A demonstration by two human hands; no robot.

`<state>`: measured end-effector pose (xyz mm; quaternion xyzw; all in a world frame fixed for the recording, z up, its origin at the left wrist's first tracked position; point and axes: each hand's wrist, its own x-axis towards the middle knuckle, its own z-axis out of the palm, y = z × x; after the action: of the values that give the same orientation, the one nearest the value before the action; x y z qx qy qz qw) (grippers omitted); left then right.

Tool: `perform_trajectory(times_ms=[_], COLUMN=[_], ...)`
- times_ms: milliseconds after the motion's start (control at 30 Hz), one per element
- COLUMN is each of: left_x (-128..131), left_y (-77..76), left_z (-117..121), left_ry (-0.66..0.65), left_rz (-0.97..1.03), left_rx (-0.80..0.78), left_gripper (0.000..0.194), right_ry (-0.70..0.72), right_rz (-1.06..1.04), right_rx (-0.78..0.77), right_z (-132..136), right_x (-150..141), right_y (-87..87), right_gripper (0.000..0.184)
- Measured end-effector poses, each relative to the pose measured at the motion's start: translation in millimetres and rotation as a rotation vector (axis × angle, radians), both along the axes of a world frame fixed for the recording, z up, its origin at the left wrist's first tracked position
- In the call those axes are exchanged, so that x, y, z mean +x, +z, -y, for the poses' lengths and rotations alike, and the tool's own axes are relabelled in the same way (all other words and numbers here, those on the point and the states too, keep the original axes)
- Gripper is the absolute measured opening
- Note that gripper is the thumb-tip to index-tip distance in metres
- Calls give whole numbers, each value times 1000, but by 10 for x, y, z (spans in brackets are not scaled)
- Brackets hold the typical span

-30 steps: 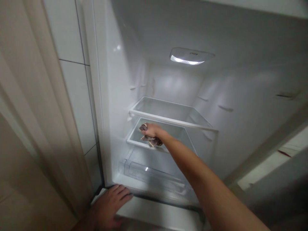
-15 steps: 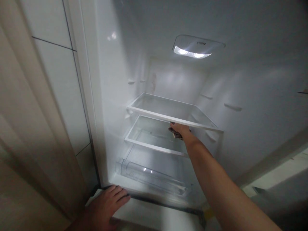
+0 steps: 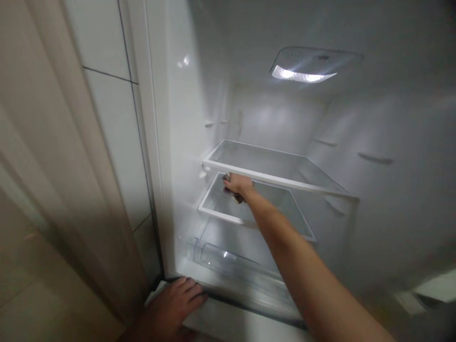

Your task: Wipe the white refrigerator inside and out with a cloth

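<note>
Inside the refrigerator, my right hand (image 3: 240, 184) is closed on a dark patterned cloth (image 3: 234, 194). It presses the cloth on the left part of the lower glass shelf (image 3: 274, 199), beneath the upper glass shelf (image 3: 270, 159). My right forearm crosses in front of the lower shelf's white front edge. My left hand (image 3: 180, 299) lies flat on the white ledge at the refrigerator's bottom front, fingers stretched out toward the dark seal.
A clear plastic drawer (image 3: 231, 261) sits below the lower shelf. A lit lamp (image 3: 304, 75) is set in the ceiling. Shelf supports (image 3: 375, 158) jut from the side walls. At left stand a tiled wall (image 3: 110, 123) and a beige upright panel (image 3: 46, 118).
My right hand has slid leftward along the lower shelf with the cloth. The view has shifted slightly, while my left hand stays on the ledge.
</note>
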<state>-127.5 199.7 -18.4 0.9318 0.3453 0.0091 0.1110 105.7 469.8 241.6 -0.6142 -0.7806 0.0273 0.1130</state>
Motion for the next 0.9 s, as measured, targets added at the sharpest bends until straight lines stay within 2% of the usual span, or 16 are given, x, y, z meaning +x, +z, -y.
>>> perform_trajectory(times_ms=[100, 167, 300, 400, 500, 567, 633, 700, 767, 833, 900], left_x=[-19, -26, 8, 46, 59, 57, 52, 46, 42, 41, 40], left_y=[43, 23, -11, 19, 57, 74, 84, 86, 80, 63, 33], left_z=[0, 3, 33, 70, 88, 79, 54, 17, -23, -54, -67], left_ry=[-17, -20, 0, 17, 28, 42, 43, 40, 34, 12, -11], left_rz=[-3, 21, 10, -36, -44, -47, -55, -70, -78, -72, -47], left_rx=[31, 85, 188, 219, 205, 173, 127, 73, 27, 7, 18], left_gripper=[90, 89, 84, 82, 84, 85, 89, 96, 100, 97, 92], right_ry=[107, 166, 248, 334, 392, 344, 274, 252, 284, 311, 311], right_rz=[31, 31, -9, -78, -196, -322, -416, -406, -331, -250, -221], right_rx=[4, 0, -14, -6, 141, 359, 603, 815, 1012, 1145, 1211], right_z=[381, 634, 1182, 1677, 2097, 2210, 2170, 2044, 1922, 1852, 1833], right_x=[-406, -525, -466, -479, -733, -971, -1179, -1312, -1381, -1427, -1475], right_y=[3, 9, -11, -124, -228, -131, 209, 786, 1476, 2098, 2499], right_gripper=[48, 51, 52, 40, 36, 43, 45, 49, 56, 59, 59])
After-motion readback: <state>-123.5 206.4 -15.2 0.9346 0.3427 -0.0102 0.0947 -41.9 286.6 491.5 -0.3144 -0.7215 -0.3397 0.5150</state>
